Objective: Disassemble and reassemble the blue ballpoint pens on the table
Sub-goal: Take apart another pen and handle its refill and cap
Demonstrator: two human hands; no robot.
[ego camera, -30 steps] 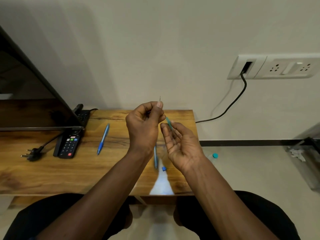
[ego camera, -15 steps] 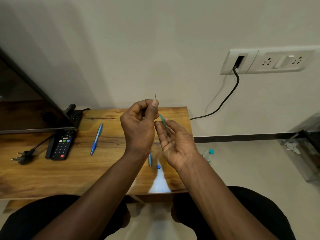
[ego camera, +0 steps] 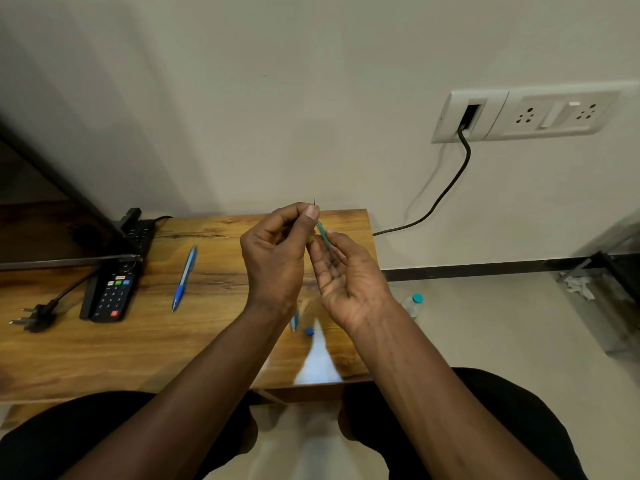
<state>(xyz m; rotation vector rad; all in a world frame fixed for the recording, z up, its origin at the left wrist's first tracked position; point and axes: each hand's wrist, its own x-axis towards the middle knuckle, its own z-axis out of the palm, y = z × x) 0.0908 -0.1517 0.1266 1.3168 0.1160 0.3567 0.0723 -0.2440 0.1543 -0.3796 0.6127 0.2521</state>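
Note:
My left hand (ego camera: 277, 258) is raised over the wooden table (ego camera: 104, 348) and pinches a thin ink refill (ego camera: 314, 200) whose dark tip pokes up past my thumb. My right hand (ego camera: 346, 275) is beside it, palm towards me, with a translucent teal pen part (ego camera: 323, 235) lying along its fingers. The two hands touch at the fingertips. A whole blue ballpoint pen (ego camera: 184, 277) lies on the table to the left. Below my hands lie a pen barrel piece (ego camera: 294, 321), mostly hidden by my left wrist, and a small blue cap (ego camera: 309, 331).
A black remote control (ego camera: 114, 292) and a loose power plug (ego camera: 33, 317) lie at the table's left, under a dark screen's edge (ego camera: 69, 259). A black cable (ego camera: 446, 188) runs from the wall socket (ego camera: 519, 114). A small bottle (ego camera: 414, 304) stands on the floor at right.
Both hands keep the same grip and stay together. The view has shifted slightly, so the table and wall sit a little differently in frame.

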